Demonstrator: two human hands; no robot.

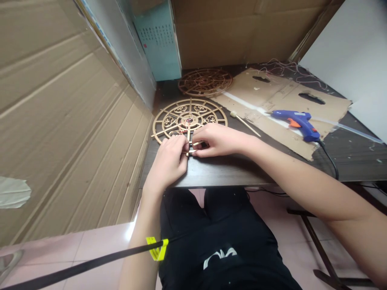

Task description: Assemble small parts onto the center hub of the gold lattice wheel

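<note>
Close to the table's front edge lies a gold-coloured round lattice wheel (190,119) with spokes and scroll ornaments. Thin red and white wires sit at its hub. My left hand (173,156) is closed at the near rim, its fingers pinching around the end of a spoke. Beside it my right hand (213,140) is also closed, with thumb and fingertips on a small pale strip (192,152) at that same spoke end. The hands cover the wheel's near rim, so exactly what the left fingers grip is hidden.
A darker, similar wheel (205,81) lies behind. To the right, a blue glue gun (294,121) rests on a cardboard sheet (256,94), its cord running off the front edge. A small wooden mallet-like stick (246,124) lies between. A cardboard wall (75,121) borders the left.
</note>
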